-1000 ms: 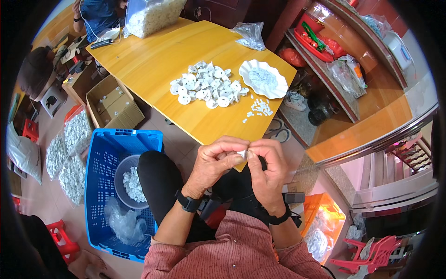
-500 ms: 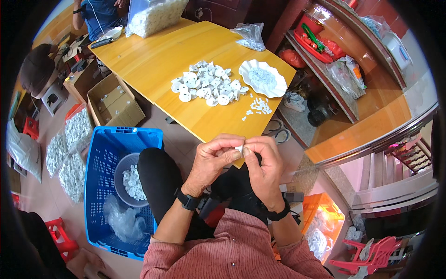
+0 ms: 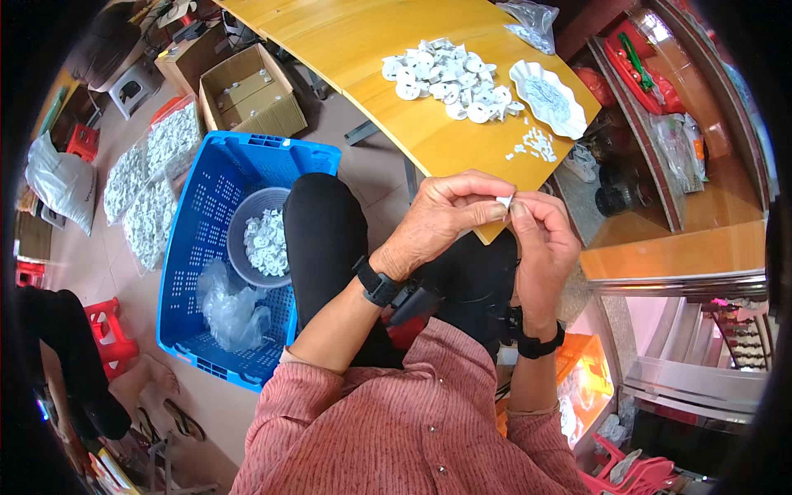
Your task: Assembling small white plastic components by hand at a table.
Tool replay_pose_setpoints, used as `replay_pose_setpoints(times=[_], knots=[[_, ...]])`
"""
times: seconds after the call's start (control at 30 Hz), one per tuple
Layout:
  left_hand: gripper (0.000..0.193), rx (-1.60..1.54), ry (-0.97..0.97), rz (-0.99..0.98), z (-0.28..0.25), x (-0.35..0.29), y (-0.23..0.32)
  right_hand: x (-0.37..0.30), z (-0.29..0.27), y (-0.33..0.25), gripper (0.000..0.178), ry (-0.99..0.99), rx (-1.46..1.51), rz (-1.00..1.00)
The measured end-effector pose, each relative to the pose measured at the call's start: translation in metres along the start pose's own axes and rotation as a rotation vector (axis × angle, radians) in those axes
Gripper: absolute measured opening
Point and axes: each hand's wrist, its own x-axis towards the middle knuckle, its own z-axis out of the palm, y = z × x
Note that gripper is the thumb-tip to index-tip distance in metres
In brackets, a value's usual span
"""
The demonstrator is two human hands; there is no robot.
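The head camera, the left unit of a side-by-side pair, looks from above the wearer's own body and faces steeply downward through a wide fisheye lens. The shirt [image 3: 396, 404] fills the lower edge at close range. The fingers [image 3: 478, 217] sit slightly right of and above center. The table [image 3: 346, 41] extends beyond them to the upper edge. The floor [image 3: 87, 264] appears at left; the shelf [image 3: 657, 183] bounds the right, near the dark, curved rim.

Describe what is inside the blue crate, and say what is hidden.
The blue crate holds a round tub of small white parts and a crumpled clear bag. Whatever lies beneath the tub or uppermost parts is covered.
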Motion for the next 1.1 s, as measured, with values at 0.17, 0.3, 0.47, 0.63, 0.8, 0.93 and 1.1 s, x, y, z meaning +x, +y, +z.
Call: replay_pose_setpoints(times=[0.17,0.3,0.47,0.63,0.8,0.93,1.1], knots=[[0.023,0.003,-0.005,-0.004,0.0,0.0,-0.001,0.0,0.004,0.003,0.005,0.07,0.073,0.067],[0.023,0.083,0.0,0.047,0.0,-0.002,-0.002,0.0,0.006,-0.006,0.006,0.035,-0.143,-0.022],[0.022,0.023,0.033,0.079,0.002,-0.002,0.002,0.002,0.002,0.001,0.006,0.049,0.163,0.079],[0.027,-0.101,0.16,0.228,0.005,-0.014,0.032,-0.002,-0.004,0.005,0.007,0.092,0.171,0.19],[0.028,-0.173,0.47,0.46,-0.012,-0.047,0.081,-0.001,-0.01,0.007,0.007,0.032,0.131,0.192],[0.031,-0.104,0.847,0.546,-0.059,-0.08,0.1,-0.002,-0.007,0.012,0.007,0.023,0.128,0.17],[0.037,-0.307,1.083,0.517,-0.154,-0.132,0.075,-0.002,0.009,0.011,0.006,-0.044,0.145,0.152]])
